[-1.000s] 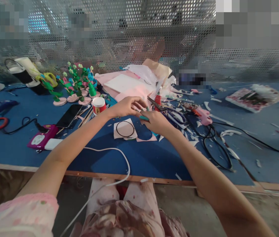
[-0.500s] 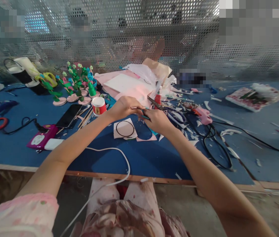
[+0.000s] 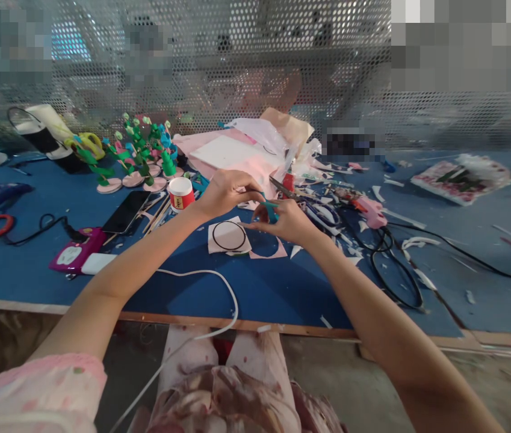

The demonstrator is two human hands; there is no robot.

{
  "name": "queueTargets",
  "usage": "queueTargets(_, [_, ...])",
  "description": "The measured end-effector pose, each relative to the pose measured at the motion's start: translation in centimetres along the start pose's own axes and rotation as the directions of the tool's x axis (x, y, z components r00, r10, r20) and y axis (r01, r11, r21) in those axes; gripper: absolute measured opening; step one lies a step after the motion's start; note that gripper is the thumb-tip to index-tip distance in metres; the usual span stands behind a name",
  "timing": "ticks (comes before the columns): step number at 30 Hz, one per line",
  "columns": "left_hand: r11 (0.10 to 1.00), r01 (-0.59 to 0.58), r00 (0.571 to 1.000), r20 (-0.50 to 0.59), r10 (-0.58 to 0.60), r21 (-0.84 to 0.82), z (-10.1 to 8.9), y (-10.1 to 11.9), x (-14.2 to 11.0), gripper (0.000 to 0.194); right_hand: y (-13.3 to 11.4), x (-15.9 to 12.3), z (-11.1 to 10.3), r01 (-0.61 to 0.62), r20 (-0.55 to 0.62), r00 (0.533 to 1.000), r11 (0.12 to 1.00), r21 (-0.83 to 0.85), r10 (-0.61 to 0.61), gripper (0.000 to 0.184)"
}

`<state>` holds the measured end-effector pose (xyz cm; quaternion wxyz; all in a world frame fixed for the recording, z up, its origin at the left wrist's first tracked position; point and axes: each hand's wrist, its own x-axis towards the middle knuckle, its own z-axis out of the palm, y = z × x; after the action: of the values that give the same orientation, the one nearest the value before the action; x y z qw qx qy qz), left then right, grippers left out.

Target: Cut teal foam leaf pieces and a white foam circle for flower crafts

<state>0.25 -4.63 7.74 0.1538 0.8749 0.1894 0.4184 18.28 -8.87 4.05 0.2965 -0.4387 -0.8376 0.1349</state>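
Both hands meet above the middle of the blue table. My left hand (image 3: 228, 192) is closed, its fingertips pinching the upper end of a teal paper strip (image 3: 270, 211). My right hand (image 3: 288, 219) is closed on the same strip, which curves between its fingers. Part of the strip is hidden behind the fingers. Just below the hands lies a square white card (image 3: 216, 245) with a black ring (image 3: 229, 248) on it. Beside the card is a pink paper offcut (image 3: 277, 249) with a curved cutout. Dark scissor blades (image 3: 281, 187) lie behind my right hand.
A red and white tub (image 3: 181, 195), a phone (image 3: 126, 212) and a purple power socket (image 3: 77, 252) are on the left. Green paper plants (image 3: 140, 156) stand behind. Paper scraps, a pink glue gun (image 3: 372, 211) and black cable (image 3: 399, 294) lie right. A white cable (image 3: 223, 279) crosses the front edge.
The teal strip has risen off the table and now curls between my hands. My right hand has turned, and its fingers show more openly around the strip. My left hand has shifted slightly.
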Motion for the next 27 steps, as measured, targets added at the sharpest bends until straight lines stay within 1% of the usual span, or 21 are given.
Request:
queueTargets(3, [1.000, 0.005, 1.000, 0.001, -0.005, -0.013, -0.04, 0.08, 0.05, 0.028, 0.01, -0.04, 0.23, 0.009, 0.017, 1.000, 0.999, -0.039, -0.009, 0.044])
queueTargets(7, [1.000, 0.001, 1.000, 0.007, -0.001, 0.007, -0.07, 0.14, 0.06, 0.026, -0.07, -0.03, 0.33, -0.020, 0.042, 0.999, 0.996, -0.088, 0.024, 0.044])
queueTargets(12, [1.000, -0.024, 1.000, -0.008, 0.024, 0.021, 0.12, 0.27, -0.02, 0.022, -0.45, 0.04, 0.35, 0.016, 0.052, 0.999, 0.993, -0.119, -0.009, 0.039])
queueTargets(16, [1.000, 0.017, 1.000, -0.022, -0.016, 0.019, 0.26, 0.53, -0.06, 0.019, -0.64, 0.05, 0.33, -0.008, 0.067, 0.998, 0.990, -0.140, 0.018, 0.037])
queueTargets(19, [0.996, 0.088, 0.996, -0.029, -0.089, -0.026, 0.27, 0.64, -0.02, 0.019, -0.60, 0.04, 0.31, -0.006, 0.065, 0.998, 0.994, -0.107, 0.013, 0.034])
queueTargets(21, [0.990, 0.125, 0.992, -0.029, -0.127, -0.063, 0.27, 0.58, 0.04, 0.021, -0.58, 0.01, 0.33, -0.004, 0.035, 0.999, 0.998, -0.068, 0.006, 0.034])
queueTargets(25, [0.980, 0.133, 0.986, -0.078, -0.145, -0.146, 0.31, 0.17, 0.22, 0.026, -0.72, -0.09, 0.45, -0.009, -0.064, 0.998, 0.999, 0.048, 0.012, 0.035])
queueTargets(27, [0.964, 0.133, 0.984, -0.087, -0.157, -0.228, 0.35, -0.10, 0.31, 0.029, -0.83, -0.12, 0.52, -0.015, -0.088, 0.996, 0.991, 0.132, 0.026, 0.034])
